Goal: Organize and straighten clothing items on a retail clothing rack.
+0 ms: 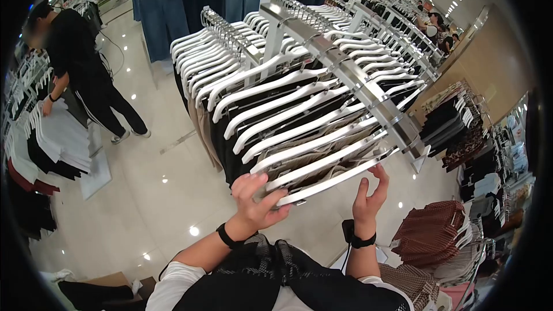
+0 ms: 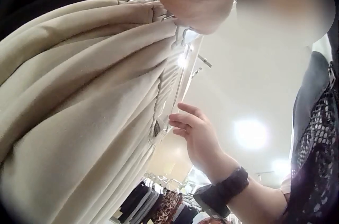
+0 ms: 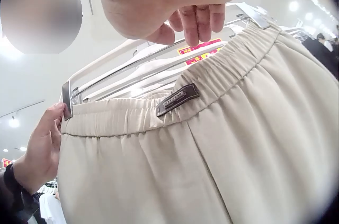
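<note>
A white clip hanger is the nearest one on the metal rack. From it hang beige trousers with a gathered elastic waistband and a dark label. My left hand grips the hanger's left end, its thumb by the dark clip at the waistband. Near the right end is my right hand, palm up with fingers loosely bent and nothing held. In the right wrist view, its fingers overlap the hangers behind the waistband.
Many white hangers with black and beige garments crowd the rack's metal bar. Jeans hang behind. At left, a person in black stands beside another clothes rack. Brown checked garments hang at lower right.
</note>
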Motion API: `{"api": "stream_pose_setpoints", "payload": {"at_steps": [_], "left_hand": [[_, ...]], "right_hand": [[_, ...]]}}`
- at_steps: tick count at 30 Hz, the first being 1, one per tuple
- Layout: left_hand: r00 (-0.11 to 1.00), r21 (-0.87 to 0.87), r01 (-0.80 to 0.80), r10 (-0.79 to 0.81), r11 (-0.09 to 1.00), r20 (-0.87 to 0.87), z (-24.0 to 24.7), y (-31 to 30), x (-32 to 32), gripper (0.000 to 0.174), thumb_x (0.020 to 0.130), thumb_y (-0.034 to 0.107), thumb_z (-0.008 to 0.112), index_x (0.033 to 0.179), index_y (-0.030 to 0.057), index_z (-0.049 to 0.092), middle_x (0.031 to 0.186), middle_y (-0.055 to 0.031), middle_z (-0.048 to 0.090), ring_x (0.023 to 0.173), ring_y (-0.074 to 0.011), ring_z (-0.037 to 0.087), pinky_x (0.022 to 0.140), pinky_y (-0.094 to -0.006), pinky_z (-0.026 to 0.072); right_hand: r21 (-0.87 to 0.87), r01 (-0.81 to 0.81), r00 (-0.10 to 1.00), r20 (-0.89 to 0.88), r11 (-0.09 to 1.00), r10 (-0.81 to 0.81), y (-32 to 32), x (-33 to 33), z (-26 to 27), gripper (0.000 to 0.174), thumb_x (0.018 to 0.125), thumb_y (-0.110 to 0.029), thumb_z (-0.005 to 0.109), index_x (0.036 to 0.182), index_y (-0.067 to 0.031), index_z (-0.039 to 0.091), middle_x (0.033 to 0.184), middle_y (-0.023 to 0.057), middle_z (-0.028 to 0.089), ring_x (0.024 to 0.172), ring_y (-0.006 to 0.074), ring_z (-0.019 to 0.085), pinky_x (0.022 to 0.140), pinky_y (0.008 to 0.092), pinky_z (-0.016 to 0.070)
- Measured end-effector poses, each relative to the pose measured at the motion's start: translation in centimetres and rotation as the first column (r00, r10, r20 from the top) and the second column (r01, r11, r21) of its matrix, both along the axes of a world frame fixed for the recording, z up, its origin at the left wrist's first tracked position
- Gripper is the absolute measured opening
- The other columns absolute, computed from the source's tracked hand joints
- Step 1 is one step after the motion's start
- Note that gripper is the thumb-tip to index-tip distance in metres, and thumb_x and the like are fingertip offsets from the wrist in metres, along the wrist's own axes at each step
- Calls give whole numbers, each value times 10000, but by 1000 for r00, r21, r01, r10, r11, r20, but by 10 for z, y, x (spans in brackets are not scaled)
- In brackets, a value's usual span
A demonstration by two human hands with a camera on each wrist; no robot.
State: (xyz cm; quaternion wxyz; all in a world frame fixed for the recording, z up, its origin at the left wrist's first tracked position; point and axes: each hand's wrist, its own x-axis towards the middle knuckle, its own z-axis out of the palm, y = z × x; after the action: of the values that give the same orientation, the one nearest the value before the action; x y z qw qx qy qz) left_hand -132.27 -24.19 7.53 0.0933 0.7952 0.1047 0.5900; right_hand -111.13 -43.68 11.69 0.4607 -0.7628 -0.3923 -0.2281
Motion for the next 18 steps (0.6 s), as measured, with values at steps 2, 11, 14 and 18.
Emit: {"api": "stream_pose_setpoints", "payload": {"at_steps": [2, 11, 14, 18], "left_hand": [[1000, 17, -15, 15, 1000, 2, -2, 1, 1, 317, 742, 401, 832, 1016, 255, 765, 1388, -114, 525, 1249, -322, 472, 1058, -475, 399], [970, 19, -233, 234, 972, -64, 4, -20, 2, 368, 794, 333, 745, 1071, 103, 667, 1357, -182, 429, 1231, -374, 447, 1013, -513, 428], [936, -71, -352, 348, 933, -62, 1, -38, 5, 411, 799, 298, 720, 1129, 68, 636, 1278, -189, 464, 1179, -361, 474, 1006, -495, 432], [886, -245, -460, 460, 854, -61, -1, -69, 21, 386, 854, 227, 653, 1173, 16, 597, 1175, -190, 510, 1099, -354, 509, 995, -476, 433]], "right_hand": [[21, 0, 1000, 15, 1000, 0, 2, 8, -4, 461, 919, 7, 596, 1376, 14, 533, 1132, 178, 638, 1079, 322, 614, 1003, 426, 461], [186, -21, 998, 59, 982, 10, -5, 73, -32, 469, 954, -26, 569, 1408, 40, 473, 1286, 165, 542, 1189, 279, 513, 1113, 416, 358], [256, -55, 996, 81, 965, 36, -11, 102, -25, 430, 964, -91, 540, 1370, 39, 488, 1340, 187, 493, 1233, 331, 480, 1114, 444, 347], [203, -131, 976, 197, 970, 90, -25, 146, -1, 459, 1025, -209, 500, 1412, 37, 507, 1407, 199, 504, 1311, 352, 468, 1144, 461, 338]]}}
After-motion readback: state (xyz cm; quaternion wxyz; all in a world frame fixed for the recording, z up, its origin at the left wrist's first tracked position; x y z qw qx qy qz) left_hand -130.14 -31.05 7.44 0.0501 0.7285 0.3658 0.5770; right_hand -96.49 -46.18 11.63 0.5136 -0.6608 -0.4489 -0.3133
